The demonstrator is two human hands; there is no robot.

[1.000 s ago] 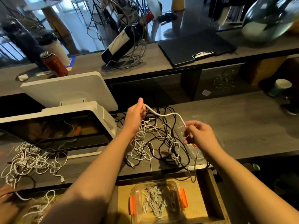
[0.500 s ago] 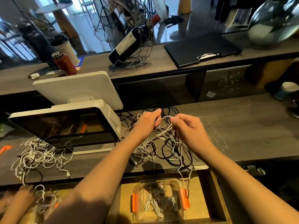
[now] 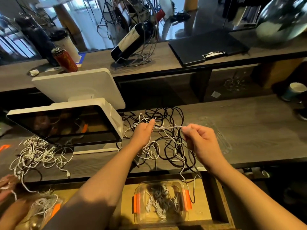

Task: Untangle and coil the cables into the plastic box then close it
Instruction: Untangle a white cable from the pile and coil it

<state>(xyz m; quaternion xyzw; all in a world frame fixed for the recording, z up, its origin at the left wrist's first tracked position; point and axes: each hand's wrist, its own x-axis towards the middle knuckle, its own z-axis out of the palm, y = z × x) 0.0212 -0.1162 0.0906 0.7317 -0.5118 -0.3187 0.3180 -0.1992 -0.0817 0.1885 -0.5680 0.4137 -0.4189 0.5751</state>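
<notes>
A tangle of black and white cables (image 3: 166,143) lies on the dark wooden counter. My left hand (image 3: 143,133) grips a white cable (image 3: 167,128), and my right hand (image 3: 201,140) pinches the same cable a short way to the right, so a short stretch runs between them above the pile. Below the counter edge, a clear plastic box (image 3: 137,193) with orange clips stands in a wooden drawer, with coiled cables inside it. A clear lid (image 3: 221,138) lies on the counter behind my right hand.
A white point-of-sale screen (image 3: 66,123) stands left of the pile. Another white cable tangle (image 3: 38,155) lies further left, where another person's hands (image 3: 6,188) work over a second box. A paper cup (image 3: 294,91) stands far right. A wine bottle (image 3: 131,40) rests on the shelf behind.
My hands came together over the pile, then drew apart again along the white cable. The view shifted slightly to the left.
</notes>
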